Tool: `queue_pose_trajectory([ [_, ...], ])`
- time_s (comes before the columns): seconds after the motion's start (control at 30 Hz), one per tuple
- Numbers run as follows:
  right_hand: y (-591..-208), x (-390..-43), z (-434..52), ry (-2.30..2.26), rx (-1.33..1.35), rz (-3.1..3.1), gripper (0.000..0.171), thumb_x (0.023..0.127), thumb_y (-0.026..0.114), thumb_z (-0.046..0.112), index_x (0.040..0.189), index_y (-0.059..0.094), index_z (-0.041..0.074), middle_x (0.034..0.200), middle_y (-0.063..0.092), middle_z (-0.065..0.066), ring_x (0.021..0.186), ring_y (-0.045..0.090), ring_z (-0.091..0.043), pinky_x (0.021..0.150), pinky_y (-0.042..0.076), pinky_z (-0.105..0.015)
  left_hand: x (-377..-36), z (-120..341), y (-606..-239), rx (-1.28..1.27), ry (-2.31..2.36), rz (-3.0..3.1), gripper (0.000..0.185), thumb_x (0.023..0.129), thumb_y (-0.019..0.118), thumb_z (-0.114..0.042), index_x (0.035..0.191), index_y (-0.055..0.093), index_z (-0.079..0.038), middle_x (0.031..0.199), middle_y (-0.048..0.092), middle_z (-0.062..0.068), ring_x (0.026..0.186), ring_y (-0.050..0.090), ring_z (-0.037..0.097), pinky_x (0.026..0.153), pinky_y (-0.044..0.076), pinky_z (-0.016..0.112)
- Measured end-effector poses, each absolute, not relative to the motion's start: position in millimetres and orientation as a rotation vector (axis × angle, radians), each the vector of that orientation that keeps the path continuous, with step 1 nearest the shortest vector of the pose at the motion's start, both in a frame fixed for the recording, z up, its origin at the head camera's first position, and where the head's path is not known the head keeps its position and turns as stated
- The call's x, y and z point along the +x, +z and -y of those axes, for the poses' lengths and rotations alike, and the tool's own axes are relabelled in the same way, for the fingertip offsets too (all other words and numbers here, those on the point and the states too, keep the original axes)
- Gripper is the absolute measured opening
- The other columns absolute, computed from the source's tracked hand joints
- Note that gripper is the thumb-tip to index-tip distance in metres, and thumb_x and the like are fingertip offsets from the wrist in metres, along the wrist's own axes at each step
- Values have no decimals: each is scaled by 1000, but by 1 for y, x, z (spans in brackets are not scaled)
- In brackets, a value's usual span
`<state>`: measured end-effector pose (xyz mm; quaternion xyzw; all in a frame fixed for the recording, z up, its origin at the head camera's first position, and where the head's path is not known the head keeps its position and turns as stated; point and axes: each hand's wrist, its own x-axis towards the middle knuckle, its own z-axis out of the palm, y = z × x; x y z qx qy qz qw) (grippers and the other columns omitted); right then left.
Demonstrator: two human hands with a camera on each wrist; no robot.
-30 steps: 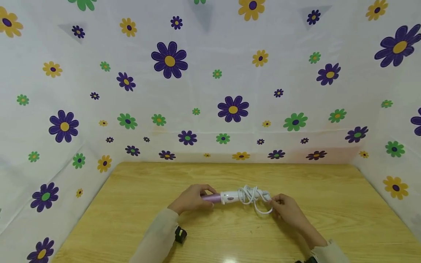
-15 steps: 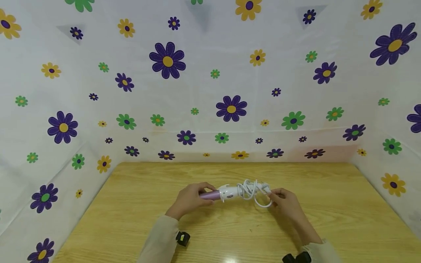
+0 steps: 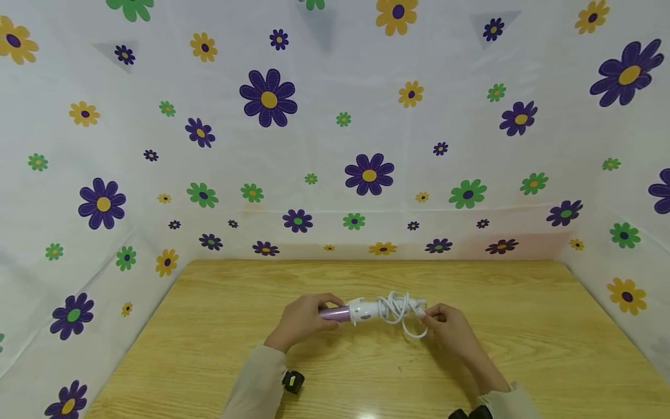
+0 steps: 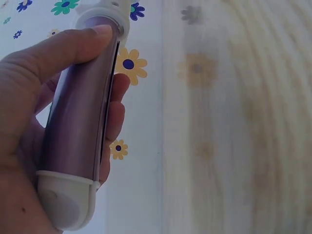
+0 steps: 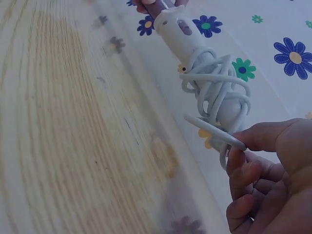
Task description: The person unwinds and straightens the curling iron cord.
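A curling iron [image 3: 367, 312] with a purple barrel and white handle lies crosswise between the two hands, above the wooden table. My left hand [image 3: 302, 321] grips it around the barrel [image 4: 80, 112], thumb along the top close to the handle and fingers curled beneath; the white tip sits at my palm. White cord [image 5: 212, 85] is wound in tangled loops around the handle. At the handle's end my right hand [image 3: 454, 333] pinches a strand of this cord between thumb and index finger. One loose loop hangs below the handle in the head view.
The wooden table [image 3: 235, 291] extends beneath both hands. A white flower-print sheet [image 3: 309, 134] stands behind it and along both sides. A black wrist device [image 3: 293, 382] is strapped at the left sleeve, another [image 3: 471, 413] at the right.
The curling iron was lifted slightly, then dipped a little. My right hand has shifted slightly left, closer to the handle's end, with the cord pinched. The left hand keeps its grip on the barrel.
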<state>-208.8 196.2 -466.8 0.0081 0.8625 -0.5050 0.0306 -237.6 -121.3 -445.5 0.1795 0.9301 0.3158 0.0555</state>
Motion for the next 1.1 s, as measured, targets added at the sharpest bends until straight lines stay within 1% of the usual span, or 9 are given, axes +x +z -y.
queue_pose_trajectory([
  [0.13,-464,-209,-195,-1518,1,-2684,18,93,61,12,99,62,-5,75,59,-6,60,47,-10,53,41,-24,-239,123,-444,544,924,-2853,33,78,79,-32,109,69,-33,95,71,0,78,59,12,69,44,33],
  [0.37,-456,-206,-200,-1455,-98,-2711,16,92,61,11,97,62,-4,85,65,-12,67,49,-11,56,42,-23,-240,128,-444,540,958,-2831,35,77,80,-32,111,70,-31,97,72,2,79,59,13,68,44,33],
  [0.57,-451,-201,-199,-1267,-204,-2835,7,90,63,8,91,61,2,79,61,-4,66,47,-11,55,39,-24,-239,130,-444,533,951,-2820,36,77,80,-31,112,70,-29,97,72,1,80,60,12,69,45,33],
  [0.7,-449,-199,-194,-1088,-250,-2960,5,88,63,9,87,59,6,75,60,0,62,47,-11,52,36,-24,-239,128,-444,534,939,-2834,35,77,80,-32,110,71,-29,94,71,0,77,59,12,67,43,32],
  [0.8,-448,-198,-191,-1047,-246,-2991,4,88,63,9,87,59,7,74,60,1,60,46,-10,51,35,-23,-239,128,-445,526,944,-2836,35,76,80,-32,110,71,-30,93,71,-1,76,59,11,65,42,31],
  [0.97,-446,-196,-197,-1086,-259,-2976,3,89,63,9,89,62,6,77,61,0,64,49,-9,55,39,-23,-238,131,-446,493,983,-2814,36,76,80,-33,111,71,-30,99,72,1,81,61,13,67,43,33],
  [1.1,-447,-195,-200,-1024,-296,-3006,3,88,65,9,87,62,8,75,60,2,60,46,-8,54,38,-22,-237,132,-446,479,983,-2800,35,77,80,-33,110,71,-31,103,73,2,82,62,13,67,44,33],
])
